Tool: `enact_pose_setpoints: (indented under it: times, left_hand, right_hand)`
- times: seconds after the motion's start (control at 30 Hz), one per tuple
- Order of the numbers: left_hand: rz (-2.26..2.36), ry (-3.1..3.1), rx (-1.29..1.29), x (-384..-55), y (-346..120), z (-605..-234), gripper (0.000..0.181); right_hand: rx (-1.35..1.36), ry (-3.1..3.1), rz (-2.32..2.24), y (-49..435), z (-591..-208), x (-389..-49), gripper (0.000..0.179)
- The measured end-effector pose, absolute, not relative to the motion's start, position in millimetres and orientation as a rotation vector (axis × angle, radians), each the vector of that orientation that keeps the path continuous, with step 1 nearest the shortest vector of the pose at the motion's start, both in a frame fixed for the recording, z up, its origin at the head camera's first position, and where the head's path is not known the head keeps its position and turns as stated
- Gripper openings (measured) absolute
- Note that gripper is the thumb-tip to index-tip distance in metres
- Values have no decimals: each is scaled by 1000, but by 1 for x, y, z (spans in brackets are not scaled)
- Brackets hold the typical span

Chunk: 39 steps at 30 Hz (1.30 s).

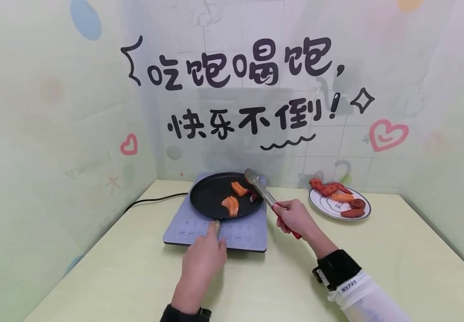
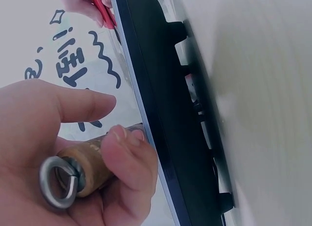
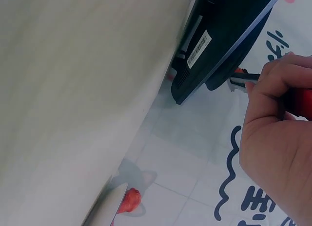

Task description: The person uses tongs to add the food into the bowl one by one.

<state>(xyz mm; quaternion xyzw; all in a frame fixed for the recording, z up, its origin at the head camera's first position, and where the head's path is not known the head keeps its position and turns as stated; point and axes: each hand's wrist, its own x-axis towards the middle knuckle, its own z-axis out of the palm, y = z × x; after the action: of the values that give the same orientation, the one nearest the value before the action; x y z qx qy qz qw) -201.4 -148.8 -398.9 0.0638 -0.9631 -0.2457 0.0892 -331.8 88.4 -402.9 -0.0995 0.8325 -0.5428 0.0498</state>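
Note:
In the head view my left hand (image 1: 204,257) holds the wooden handle (image 2: 90,162) of a flat black frying pan (image 1: 208,194); a metal ring at the handle's end shows in the left wrist view. My right hand (image 1: 296,217) grips red-handled metal tongs (image 1: 267,195), their tips over the pan's right rim. Two orange pieces with pale stripes, like salmon, lie in the pan: one near the front (image 1: 230,205), one farther back (image 1: 239,188). Beside the tongs is a small dark red piece (image 1: 253,196), partly hidden; I cannot tell whether the tips touch it.
Under the pan is an induction cooker (image 1: 175,232), its black cord (image 1: 155,198) running left. At the right, a white plate (image 1: 324,207) bears a red chicken wing (image 1: 328,188), an orange piece and several brownish-red pieces. Printed walls (image 1: 232,161) enclose the pale table (image 1: 280,277) at back and sides.

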Motion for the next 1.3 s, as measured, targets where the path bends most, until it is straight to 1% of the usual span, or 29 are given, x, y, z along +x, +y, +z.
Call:
enact_pose_setpoints:
  times: [0.17, 0.5, 0.97, 1.13, 1.3]
  left_hand:
    - [-717, -2860, 182, -201, -147, -399, 58]
    - [-707, -2875, 205, -200, -146, -397, 59]
    - [-701, -2886, 217, -200, -146, -396, 60]
    - [-696, -2884, 222, -199, -146, -395, 61]
    - [-700, -2890, 223, -200, -146, -395, 61]
  right_hand:
    - [-319, 2546, -1626, 87, -405, -336, 33]
    - [-298, 2602, -1593, 89, -406, -338, 34]
    - [-267, 2625, -1610, 92, -407, -330, 39]
    - [-302, 2717, -1563, 93, -407, -327, 33]
    - [-356, 2869, -1414, 96, -406, -321, 27]
